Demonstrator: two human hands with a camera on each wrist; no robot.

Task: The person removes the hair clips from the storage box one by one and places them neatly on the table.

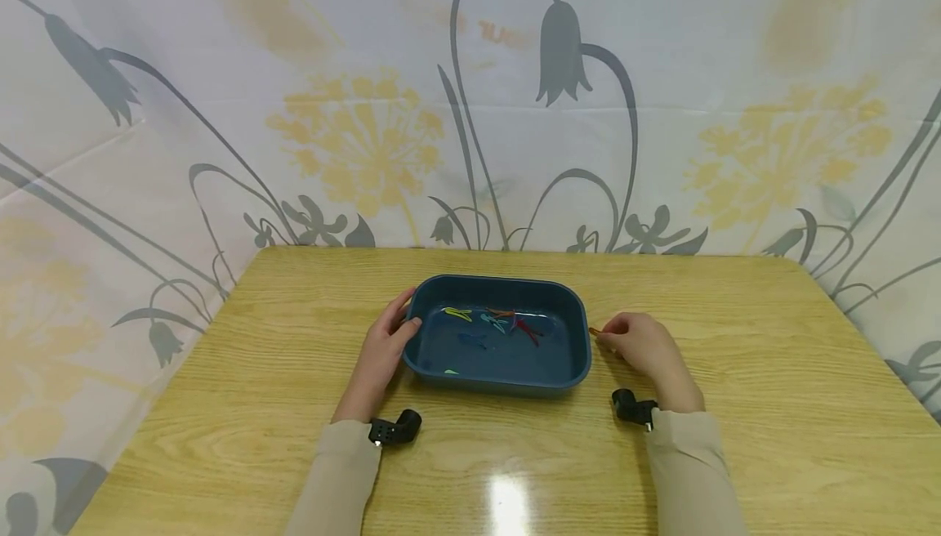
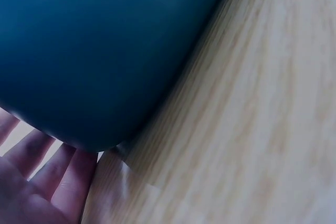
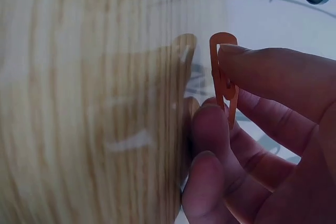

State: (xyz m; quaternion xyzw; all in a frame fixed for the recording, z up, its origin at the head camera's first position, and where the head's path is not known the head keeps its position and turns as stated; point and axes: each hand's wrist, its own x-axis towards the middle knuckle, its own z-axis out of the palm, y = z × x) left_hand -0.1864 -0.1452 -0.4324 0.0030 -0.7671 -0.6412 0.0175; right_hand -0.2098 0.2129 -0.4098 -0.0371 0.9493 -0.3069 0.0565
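A dark blue rectangular tub (image 1: 507,383) stands on the table. My left hand (image 1: 385,344) grips its left side, the thumb at the rim and the fingers (image 2: 71,184) along the outer wall. Just off the tub's right side, my right hand (image 1: 641,344) pinches an orange snap hair clip (image 3: 216,74) between thumb and fingers, close above the table. Inside the tub lie several clips: a yellow clip (image 1: 457,314), a light blue clip (image 1: 494,322), a red clip (image 1: 526,330), a dark blue clip (image 1: 471,341) and a partly hidden green clip (image 1: 452,372).
The wood-grain table (image 1: 507,446) reflects light near its front. A white cloth (image 1: 500,152) printed with grey and yellow flowers hangs behind it and at both sides. Black wrist cameras sit below each hand, including the left camera (image 1: 397,428).
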